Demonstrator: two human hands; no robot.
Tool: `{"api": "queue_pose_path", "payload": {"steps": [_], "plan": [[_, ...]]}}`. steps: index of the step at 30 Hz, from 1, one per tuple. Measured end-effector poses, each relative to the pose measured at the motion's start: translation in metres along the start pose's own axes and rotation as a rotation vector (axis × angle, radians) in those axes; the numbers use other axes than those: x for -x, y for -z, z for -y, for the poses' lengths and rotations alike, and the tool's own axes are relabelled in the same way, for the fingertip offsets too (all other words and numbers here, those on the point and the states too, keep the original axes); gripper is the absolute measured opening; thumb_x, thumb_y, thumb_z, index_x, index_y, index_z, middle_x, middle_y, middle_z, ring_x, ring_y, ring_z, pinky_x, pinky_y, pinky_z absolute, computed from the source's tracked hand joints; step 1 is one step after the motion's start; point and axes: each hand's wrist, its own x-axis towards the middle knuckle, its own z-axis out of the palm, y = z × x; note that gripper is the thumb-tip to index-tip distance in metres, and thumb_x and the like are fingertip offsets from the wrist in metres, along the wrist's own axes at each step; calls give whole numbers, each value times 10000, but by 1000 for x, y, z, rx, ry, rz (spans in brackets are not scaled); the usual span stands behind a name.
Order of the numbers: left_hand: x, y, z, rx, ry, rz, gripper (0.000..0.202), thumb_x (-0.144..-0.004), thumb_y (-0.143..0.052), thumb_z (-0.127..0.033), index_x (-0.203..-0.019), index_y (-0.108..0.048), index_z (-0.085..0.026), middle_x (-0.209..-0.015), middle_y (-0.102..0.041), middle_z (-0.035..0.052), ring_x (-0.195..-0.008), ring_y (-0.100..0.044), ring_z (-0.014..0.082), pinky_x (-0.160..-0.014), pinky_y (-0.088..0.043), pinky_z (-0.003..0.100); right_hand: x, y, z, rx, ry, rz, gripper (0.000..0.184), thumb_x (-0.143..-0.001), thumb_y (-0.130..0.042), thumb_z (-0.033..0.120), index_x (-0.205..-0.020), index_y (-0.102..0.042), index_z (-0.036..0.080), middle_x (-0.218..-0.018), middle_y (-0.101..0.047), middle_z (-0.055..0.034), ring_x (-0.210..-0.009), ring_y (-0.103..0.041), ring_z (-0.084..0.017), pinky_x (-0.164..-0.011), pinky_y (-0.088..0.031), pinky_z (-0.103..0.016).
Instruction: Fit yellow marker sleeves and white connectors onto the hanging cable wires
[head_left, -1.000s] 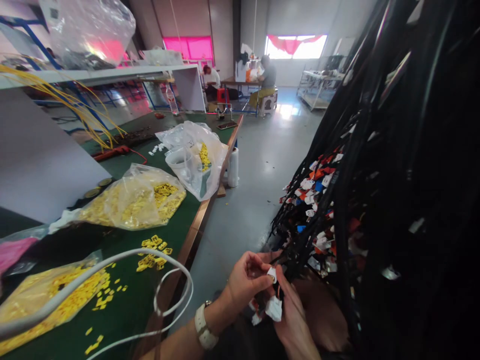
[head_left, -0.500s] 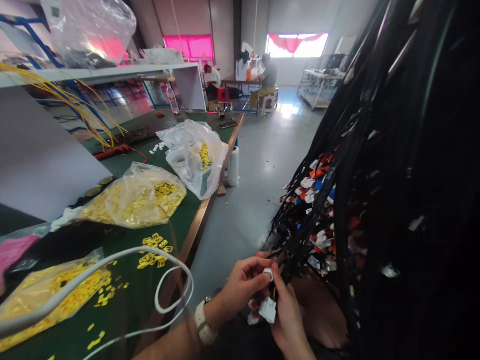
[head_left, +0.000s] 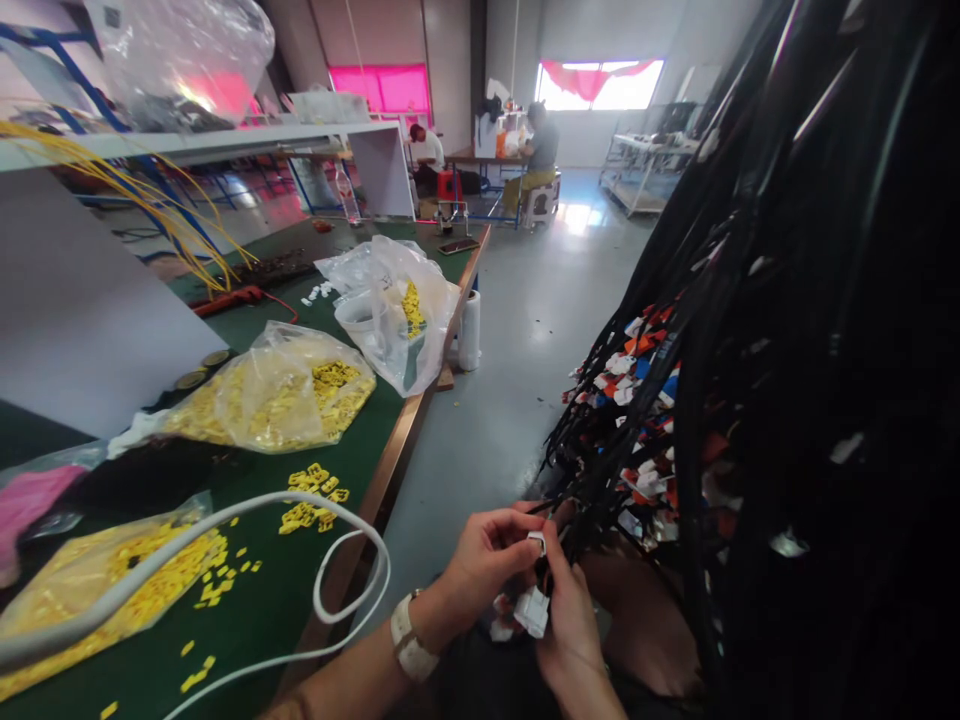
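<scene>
My left hand (head_left: 487, 555) pinches a small white connector (head_left: 536, 541) between thumb and fingers. Against the same connector, from the right, press the fingertips of my right hand (head_left: 566, 610), so both hands are closed on it. Below it hangs a larger white connector (head_left: 532, 611), close to my right palm, with short wires running up toward the fingers. Some smaller white and reddish connectors (head_left: 502, 618) dangle beside it, blurred. The wires lead into a thick hanging bundle of black cables (head_left: 694, 400) on my right.
On the green table (head_left: 349, 500) at left lie a bag of yellow parts (head_left: 262, 400), loose yellow pieces (head_left: 311, 498) and a white looped cord (head_left: 330, 570). Many white, orange and blue connectors (head_left: 637, 370) hang among the black cables. Two people (head_left: 536, 150) sit farther back.
My hands stay together on the small connector, with only slight finger movement. The larger hanging connector has tilted and shifted slightly left. The whole view has moved a little.
</scene>
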Motion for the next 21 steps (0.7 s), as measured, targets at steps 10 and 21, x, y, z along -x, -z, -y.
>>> {"api": "queue_pose_path", "payload": {"steps": [10, 21], "plan": [[-2, -1, 1, 35, 20, -22, 397, -628, -791, -363, -883, -697, -73, -701, -647, 46, -488, -529, 77, -502, -432, 204, 4, -4, 1, 54, -68, -71, 550, -599, -746, 618, -911, -646, 177, -474, -574, 63, -346, -516, -137, -359, -405, -252], [-8, 2, 13, -89, -74, 31, 478, -735, -693, -466, -1032, -668, -93, -680, -598, 17, -529, -486, 80, -519, -399, 203, -8, 2, 4, 41, -26, -65, 486, -587, -800, 521, -899, -685, 167, -569, -658, 19, -596, -647, -193, -476, -472, -255]]}}
